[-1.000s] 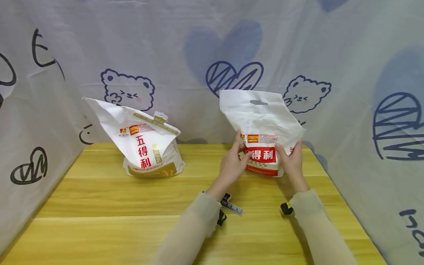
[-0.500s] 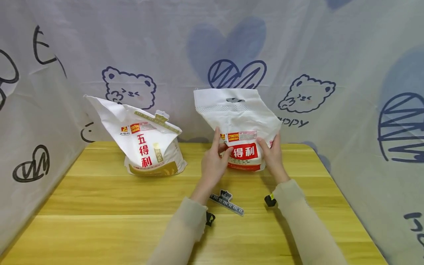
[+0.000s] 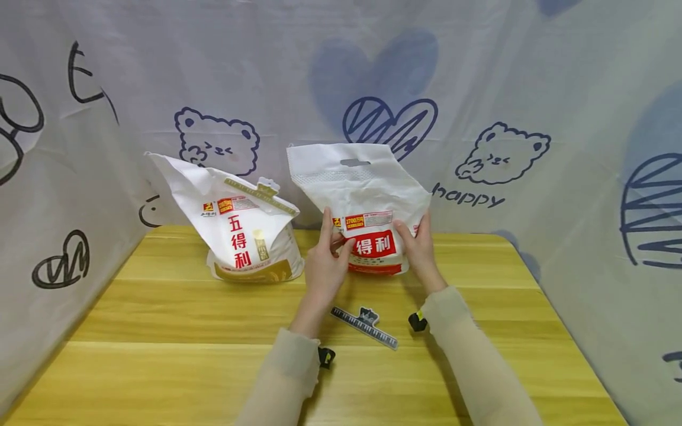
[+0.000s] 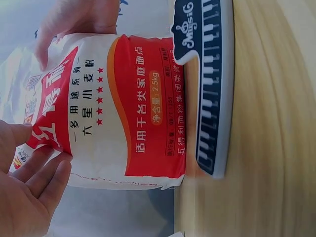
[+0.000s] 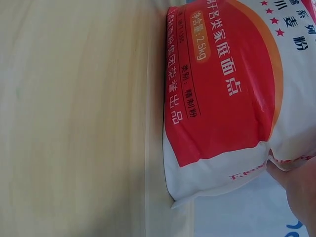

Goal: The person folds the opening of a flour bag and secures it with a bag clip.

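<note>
A white flour bag with a red label (image 3: 367, 198) stands on the wooden table right of centre, its flat top with a handle slot rising upward. My left hand (image 3: 326, 260) pinches its left side; in the left wrist view the left hand's fingers (image 4: 42, 180) curl against the red label. On the other side my right hand (image 3: 422, 251) grips the bag's edge, thumb on the front. In the right wrist view only part of the right hand (image 5: 302, 192) shows at the bag's lower right. Both hands hide bits of the bag's sides.
Left of the held bag stands another flour bag (image 3: 240, 234), its top folded over under a gold clip (image 3: 263, 196). A black piano-key clip (image 3: 364, 326) lies on the table (image 3: 176, 361) in front, between the forearms. A patterned cloth (image 3: 298, 71) hangs behind and at the sides.
Both hands have carried or slid the red-labelled bag leftward, closer to the other bag. The piano-key clip, partly hidden by the left arm before, now shows whole. The head view has shifted slightly.
</note>
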Motion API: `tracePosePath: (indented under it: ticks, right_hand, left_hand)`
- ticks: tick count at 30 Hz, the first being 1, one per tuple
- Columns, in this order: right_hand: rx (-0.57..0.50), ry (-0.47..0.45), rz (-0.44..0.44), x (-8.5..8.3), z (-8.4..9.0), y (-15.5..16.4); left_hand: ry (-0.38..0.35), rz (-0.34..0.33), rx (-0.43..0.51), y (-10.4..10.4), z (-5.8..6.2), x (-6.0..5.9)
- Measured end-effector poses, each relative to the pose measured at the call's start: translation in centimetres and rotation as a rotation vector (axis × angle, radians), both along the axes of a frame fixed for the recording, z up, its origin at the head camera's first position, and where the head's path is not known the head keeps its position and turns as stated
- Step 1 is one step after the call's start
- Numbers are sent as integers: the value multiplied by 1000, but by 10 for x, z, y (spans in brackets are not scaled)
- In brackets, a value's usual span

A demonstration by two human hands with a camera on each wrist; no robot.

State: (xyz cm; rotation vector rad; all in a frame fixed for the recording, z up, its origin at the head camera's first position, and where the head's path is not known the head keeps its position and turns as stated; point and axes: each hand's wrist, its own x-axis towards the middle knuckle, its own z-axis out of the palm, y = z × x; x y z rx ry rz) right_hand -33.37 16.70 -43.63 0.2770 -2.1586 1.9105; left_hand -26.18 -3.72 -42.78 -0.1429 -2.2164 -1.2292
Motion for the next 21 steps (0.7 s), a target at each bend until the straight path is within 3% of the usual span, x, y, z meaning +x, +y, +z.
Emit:
tracePosePath:
  ticks: [13,21]
  right_hand:
    - [-41,30,4,0,-3,-11]
    - [-54,11,18,1,0,-8]
  left_hand:
    - [48,-7,-11,-9,-3,4]
    - [100,-63,47,-11,-8,1]
